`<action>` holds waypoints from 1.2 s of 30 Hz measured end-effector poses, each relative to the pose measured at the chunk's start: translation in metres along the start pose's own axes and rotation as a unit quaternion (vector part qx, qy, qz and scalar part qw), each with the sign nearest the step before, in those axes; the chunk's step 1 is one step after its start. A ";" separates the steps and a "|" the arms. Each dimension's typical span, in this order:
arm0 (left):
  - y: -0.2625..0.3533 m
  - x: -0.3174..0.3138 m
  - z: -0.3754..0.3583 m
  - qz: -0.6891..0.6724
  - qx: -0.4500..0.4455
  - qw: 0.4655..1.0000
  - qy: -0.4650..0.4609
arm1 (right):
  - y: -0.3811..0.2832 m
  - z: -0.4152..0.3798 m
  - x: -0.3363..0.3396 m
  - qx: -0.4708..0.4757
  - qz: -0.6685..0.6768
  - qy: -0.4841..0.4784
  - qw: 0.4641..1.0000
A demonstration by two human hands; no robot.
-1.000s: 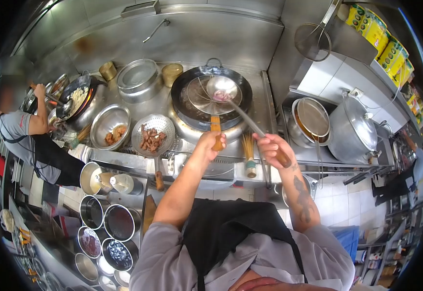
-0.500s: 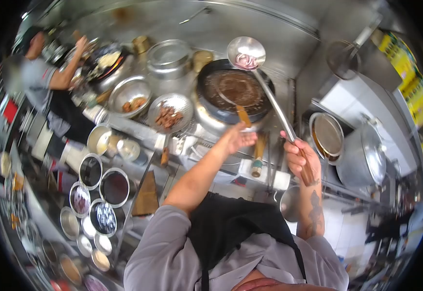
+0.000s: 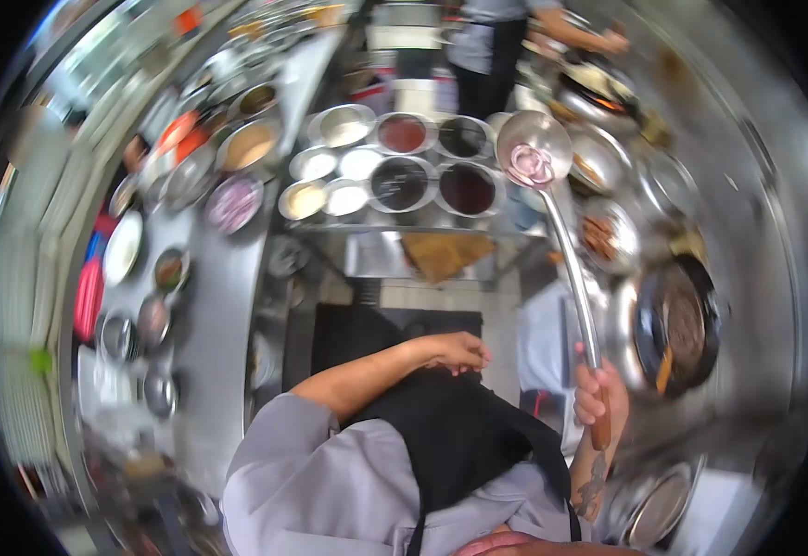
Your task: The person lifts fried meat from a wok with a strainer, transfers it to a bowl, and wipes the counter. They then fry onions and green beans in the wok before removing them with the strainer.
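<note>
My right hand is wrapped round the wooden end of a long metal ladle, which points up and away from me. Some purple-white sliced pieces, like onion, lie in the ladle's bowl. That bowl is beside the grouped metal containers of sauces and powders, over their right edge in the view. My left hand is in front of the black apron, fingers loosely curled but apart, and holds nothing. To the right, a dark wok with brown liquid and a wooden-handled tool stands on the stove.
Another person works at a wok at the top. A strainer with browned pieces is near the stove. On the left counter stand a bowl of purple slices and several small bowls. Stacked plates line the far left.
The view has turned left, from the stove toward the containers and left counter. My left hand has drawn back from beside the wok to my apron. The ladle stays in my right hand.
</note>
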State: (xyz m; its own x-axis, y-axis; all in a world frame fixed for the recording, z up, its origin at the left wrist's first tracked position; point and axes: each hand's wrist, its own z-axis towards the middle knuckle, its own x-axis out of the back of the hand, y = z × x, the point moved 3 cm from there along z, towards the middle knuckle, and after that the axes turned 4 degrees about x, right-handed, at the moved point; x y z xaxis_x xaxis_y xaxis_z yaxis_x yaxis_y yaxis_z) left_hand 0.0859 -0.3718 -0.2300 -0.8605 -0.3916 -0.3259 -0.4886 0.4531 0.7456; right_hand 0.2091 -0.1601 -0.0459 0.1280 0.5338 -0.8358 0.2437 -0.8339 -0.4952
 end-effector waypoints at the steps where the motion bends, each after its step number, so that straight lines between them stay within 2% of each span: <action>1: -0.009 0.009 -0.020 -0.011 -0.020 0.999 0.033 | 0.009 0.017 -0.006 -0.034 -0.002 -0.011 0.999; 7: -0.070 0.050 -0.117 -0.098 -0.133 0.967 0.192 | 0.076 0.098 -0.094 -0.165 -0.062 -0.066 0.982; 11: -0.103 0.084 -0.191 -0.150 -0.160 0.932 0.287 | 0.138 0.162 -0.158 -0.234 -0.091 -0.135 0.959; 15: -0.131 0.115 -0.273 -0.165 -0.162 0.906 0.354 | 0.208 0.229 -0.234 -0.232 -0.171 -0.124 0.950; 19: -0.169 0.149 -0.322 -0.196 -0.170 0.888 0.379 | 0.291 0.300 -0.282 -0.193 -0.334 -0.163 0.908; 20: -0.174 0.155 -0.333 -0.195 -0.169 0.889 0.378 | 0.310 0.315 -0.290 -0.192 -0.333 -0.162 0.909; 22: -0.181 0.163 -0.354 -0.201 -0.177 0.880 0.392 | 0.342 0.342 -0.301 -0.169 -0.464 -0.173 0.852; 23: -0.185 0.167 -0.360 -0.217 -0.185 0.877 0.386 | 0.356 0.356 -0.303 -0.168 -0.464 -0.170 0.853; 25: -0.189 0.172 -0.371 -0.222 -0.181 0.876 0.389 | 0.378 0.382 -0.305 -0.079 -0.584 -0.235 0.773; 26: -0.191 0.174 -0.376 -0.228 -0.177 0.872 0.395 | 0.389 0.394 -0.298 -0.079 -0.585 -0.232 0.773; 28: -0.196 0.175 -0.383 -0.224 -0.184 0.870 0.398 | 0.400 0.405 -0.297 0.190 -0.672 -0.326 0.637; 29: -0.198 0.176 -0.386 -0.220 -0.193 0.867 0.404 | 0.403 0.402 -0.302 0.217 -0.686 -0.310 0.621; 30: -0.200 0.177 -0.387 -0.220 -0.193 0.868 0.402 | 0.404 0.401 -0.307 0.216 -0.687 -0.308 0.621; 32: -0.205 0.179 -0.387 -0.232 -0.192 0.865 0.402 | 0.405 0.400 -0.311 0.036 -0.617 -0.263 0.741; 33: -0.209 0.181 -0.384 -0.230 -0.190 0.867 0.399 | 0.402 0.400 -0.318 0.037 -0.617 -0.259 0.742; 35: -0.208 0.185 -0.379 -0.222 -0.211 0.867 0.393 | 0.396 0.405 -0.325 -0.048 -0.604 -0.226 0.762; 36: -0.205 0.186 -0.378 -0.218 -0.208 0.871 0.389 | 0.396 0.408 -0.317 -0.045 -0.603 -0.221 0.766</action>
State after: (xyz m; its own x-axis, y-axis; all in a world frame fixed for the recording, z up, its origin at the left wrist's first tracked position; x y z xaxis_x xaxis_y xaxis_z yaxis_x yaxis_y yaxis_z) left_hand 0.0809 -0.8401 -0.2240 -0.1695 -0.9508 -0.2593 -0.5100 -0.1405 0.8486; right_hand -0.1269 -0.7166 -0.0735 -0.5746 0.7918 0.2070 -0.0026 0.2512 -0.9679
